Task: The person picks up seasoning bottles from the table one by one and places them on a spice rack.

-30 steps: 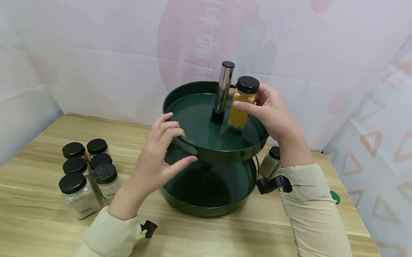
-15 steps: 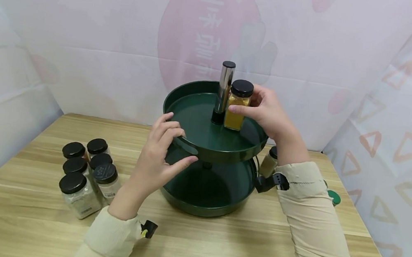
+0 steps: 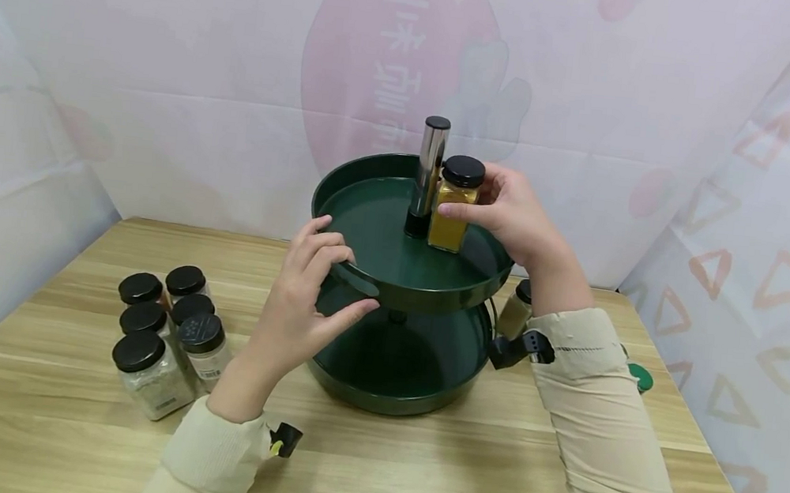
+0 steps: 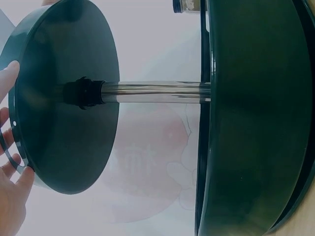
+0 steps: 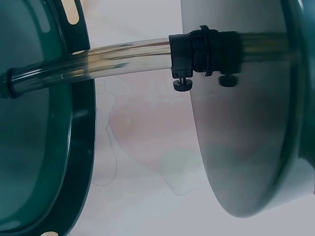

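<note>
A green two-tier tray (image 3: 380, 197) with a metal centre pole (image 3: 431, 163) stands on the table. On its upper tier, just right of the pole, my right hand (image 3: 512, 214) grips a square jar (image 3: 451, 218) of yellow powder with a black lid. The jar is upright and its base appears to meet the tier floor. My left hand (image 3: 300, 301) holds the upper rim by the handle slot, fingers over the edge and thumb outside. In the left wrist view, its fingers (image 4: 25, 183) touch the rim. No hand shows in the right wrist view.
Several black-lidded spice jars (image 3: 160, 383) are grouped on the table at left. Another jar (image 3: 516, 312) stands behind the right wrist, and a green lid (image 3: 639, 378) is partly hidden by the right sleeve. The lower tier (image 3: 398, 366) lies beneath the upper one.
The right hand has brought the yellow powder jar slightly left and down, close beside the pole. In the last half second it has barely moved. The left hand keeps its place on the rim.
</note>
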